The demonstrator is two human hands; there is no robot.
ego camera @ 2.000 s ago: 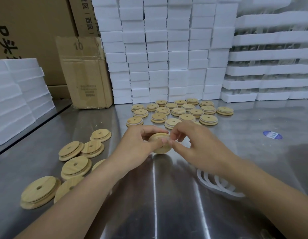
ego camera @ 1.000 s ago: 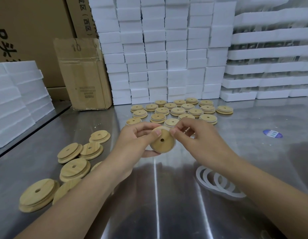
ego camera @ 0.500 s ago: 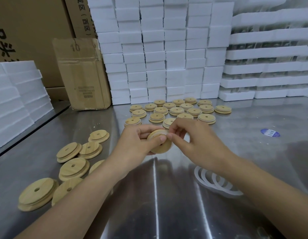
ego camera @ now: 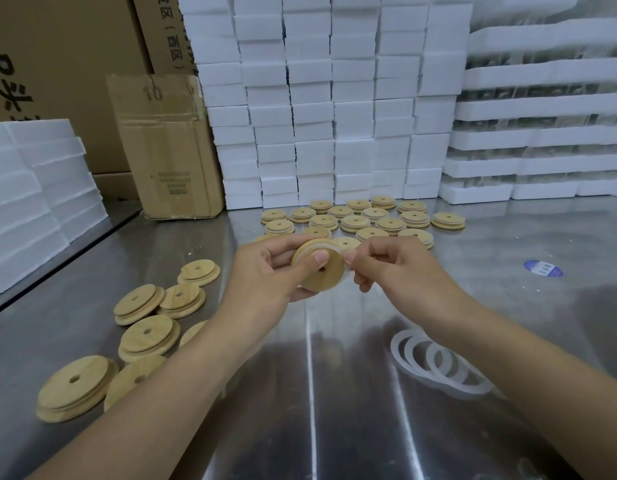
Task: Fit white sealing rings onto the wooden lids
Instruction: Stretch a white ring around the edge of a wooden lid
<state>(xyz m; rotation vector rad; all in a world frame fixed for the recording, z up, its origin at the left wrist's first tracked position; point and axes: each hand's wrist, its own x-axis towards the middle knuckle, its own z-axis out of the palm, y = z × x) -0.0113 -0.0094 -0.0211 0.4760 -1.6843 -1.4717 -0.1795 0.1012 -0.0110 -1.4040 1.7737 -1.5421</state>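
A wooden lid (ego camera: pixel 319 275) is held up over the middle of the steel table (ego camera: pixel 300 393), tilted, its holed face turned to the camera; it is gripped by the left hand (ego camera: pixel 265 275), thumb curled across the face, fingers curled behind. A white ring (ego camera: pixel 321 244) is seen along the lid's rim from twelve to three o'clock; it is pinched at three o'clock by the curled fingers of the right hand (ego camera: pixel 400 271); whether it is seated all round cannot be told. Loose rings (ego camera: pixel 438 367) are overlapped on the table at five o'clock from the hands; bare lids (ego camera: pixel 148 336) are scattered at eight o'clock; rows of lids (ego camera: pixel 355 221) are laid out at twelve o'clock, before stacked foam blocks (ego camera: pixel 334 116). A cardboard box (ego camera: pixel 165 150) is stood at ten o'clock; a blue sticker (ego camera: pixel 542 268) is stuck at three o'clock.
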